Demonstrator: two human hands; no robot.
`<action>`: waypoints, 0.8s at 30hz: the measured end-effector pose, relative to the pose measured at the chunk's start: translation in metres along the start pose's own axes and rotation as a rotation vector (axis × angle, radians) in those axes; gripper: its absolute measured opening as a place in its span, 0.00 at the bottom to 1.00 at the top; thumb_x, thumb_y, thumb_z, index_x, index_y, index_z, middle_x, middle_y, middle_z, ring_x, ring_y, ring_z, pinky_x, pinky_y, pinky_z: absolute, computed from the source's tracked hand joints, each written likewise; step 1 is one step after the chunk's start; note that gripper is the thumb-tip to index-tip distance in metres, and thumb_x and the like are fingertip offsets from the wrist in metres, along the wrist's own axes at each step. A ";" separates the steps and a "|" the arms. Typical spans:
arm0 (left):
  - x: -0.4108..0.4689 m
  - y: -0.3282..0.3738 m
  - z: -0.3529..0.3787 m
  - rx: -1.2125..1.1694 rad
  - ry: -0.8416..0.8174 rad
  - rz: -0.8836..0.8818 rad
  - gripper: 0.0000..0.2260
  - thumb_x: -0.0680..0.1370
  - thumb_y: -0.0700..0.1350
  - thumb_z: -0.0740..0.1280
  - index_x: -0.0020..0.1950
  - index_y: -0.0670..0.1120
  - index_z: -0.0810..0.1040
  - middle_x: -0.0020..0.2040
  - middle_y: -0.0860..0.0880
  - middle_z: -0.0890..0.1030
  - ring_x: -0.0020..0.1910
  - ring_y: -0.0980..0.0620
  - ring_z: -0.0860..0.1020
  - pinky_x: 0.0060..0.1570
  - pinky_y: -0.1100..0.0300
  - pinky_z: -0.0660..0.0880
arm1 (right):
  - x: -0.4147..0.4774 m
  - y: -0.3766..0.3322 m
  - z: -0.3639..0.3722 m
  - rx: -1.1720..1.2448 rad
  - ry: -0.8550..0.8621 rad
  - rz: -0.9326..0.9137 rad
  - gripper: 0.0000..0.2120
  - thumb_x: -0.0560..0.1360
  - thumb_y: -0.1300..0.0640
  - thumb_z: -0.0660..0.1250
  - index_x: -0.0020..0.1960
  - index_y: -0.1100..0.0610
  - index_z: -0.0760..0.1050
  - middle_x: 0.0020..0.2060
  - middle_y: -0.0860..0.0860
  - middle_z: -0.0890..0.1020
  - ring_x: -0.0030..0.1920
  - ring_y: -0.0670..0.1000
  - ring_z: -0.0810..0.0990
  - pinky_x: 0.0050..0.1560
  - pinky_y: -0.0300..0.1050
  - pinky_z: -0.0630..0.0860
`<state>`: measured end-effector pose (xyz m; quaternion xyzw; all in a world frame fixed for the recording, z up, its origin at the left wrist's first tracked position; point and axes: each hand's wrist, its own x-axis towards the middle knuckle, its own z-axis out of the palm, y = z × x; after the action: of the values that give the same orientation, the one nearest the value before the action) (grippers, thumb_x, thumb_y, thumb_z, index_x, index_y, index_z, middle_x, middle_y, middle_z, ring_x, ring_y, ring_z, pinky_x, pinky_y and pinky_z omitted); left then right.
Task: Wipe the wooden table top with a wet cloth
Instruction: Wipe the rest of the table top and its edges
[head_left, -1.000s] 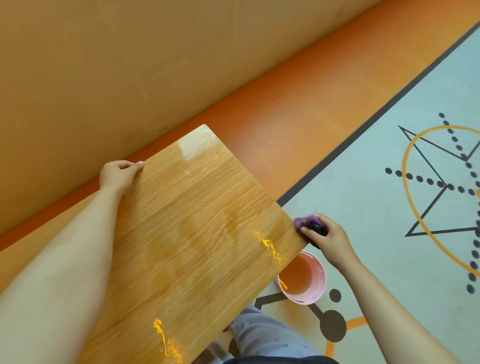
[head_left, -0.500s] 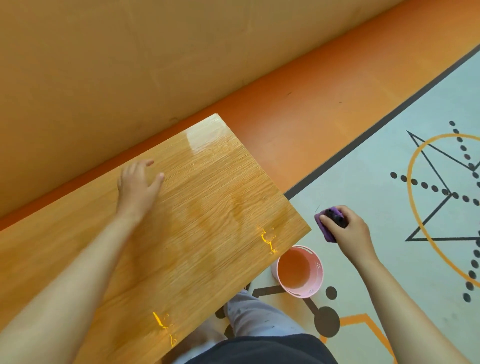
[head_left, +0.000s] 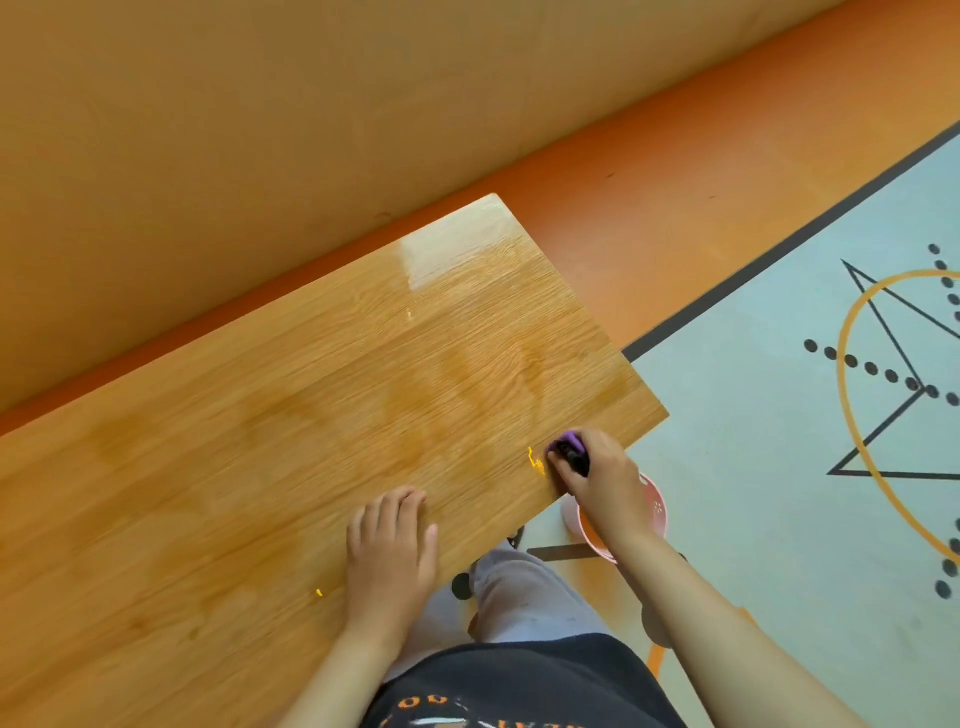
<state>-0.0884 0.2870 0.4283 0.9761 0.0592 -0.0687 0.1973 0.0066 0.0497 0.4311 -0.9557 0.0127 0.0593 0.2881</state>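
The wooden table top (head_left: 311, 405) fills the left and middle of the view, glossy, with darker damp streaks across it. A yellow stain (head_left: 535, 460) lies near its right front edge and a small yellow speck (head_left: 319, 592) near the front edge. My right hand (head_left: 597, 475) grips a bunched purple cloth (head_left: 571, 447) and holds it on the table right beside the yellow stain. My left hand (head_left: 389, 551) lies flat on the table near the front edge, fingers straight.
A pink bucket (head_left: 657, 512) stands on the floor under my right forearm, just off the table's corner. My legs and dark shirt are below the front edge. An orange wall runs behind the table; a patterned grey floor lies to the right.
My right hand moved the purple cloth from off the table's corner back onto the surface beside the yellow stain. My left hand slid from the far edge to the near edge.
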 end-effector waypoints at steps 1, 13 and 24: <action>0.002 -0.001 0.001 0.024 -0.006 0.022 0.19 0.76 0.53 0.54 0.58 0.46 0.77 0.57 0.50 0.77 0.58 0.48 0.74 0.61 0.46 0.70 | -0.004 0.000 0.000 -0.002 -0.016 -0.010 0.07 0.73 0.55 0.71 0.45 0.56 0.75 0.39 0.49 0.78 0.40 0.47 0.73 0.37 0.33 0.64; 0.001 -0.001 0.023 0.153 0.122 0.047 0.16 0.76 0.52 0.56 0.58 0.44 0.72 0.57 0.46 0.74 0.58 0.46 0.70 0.63 0.47 0.62 | 0.056 0.016 -0.021 -0.034 0.158 0.217 0.11 0.76 0.54 0.67 0.53 0.61 0.74 0.48 0.57 0.79 0.50 0.58 0.76 0.47 0.48 0.69; 0.003 0.008 0.040 0.065 0.302 -0.047 0.14 0.76 0.50 0.57 0.55 0.44 0.74 0.55 0.45 0.76 0.57 0.45 0.70 0.63 0.45 0.61 | 0.057 0.026 -0.025 0.023 -0.048 -0.042 0.09 0.73 0.55 0.71 0.48 0.59 0.74 0.42 0.53 0.78 0.43 0.53 0.75 0.42 0.41 0.66</action>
<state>-0.0884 0.2643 0.3941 0.9796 0.1088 0.0724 0.1527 0.0646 0.0148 0.4311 -0.9507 -0.0138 0.0760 0.3005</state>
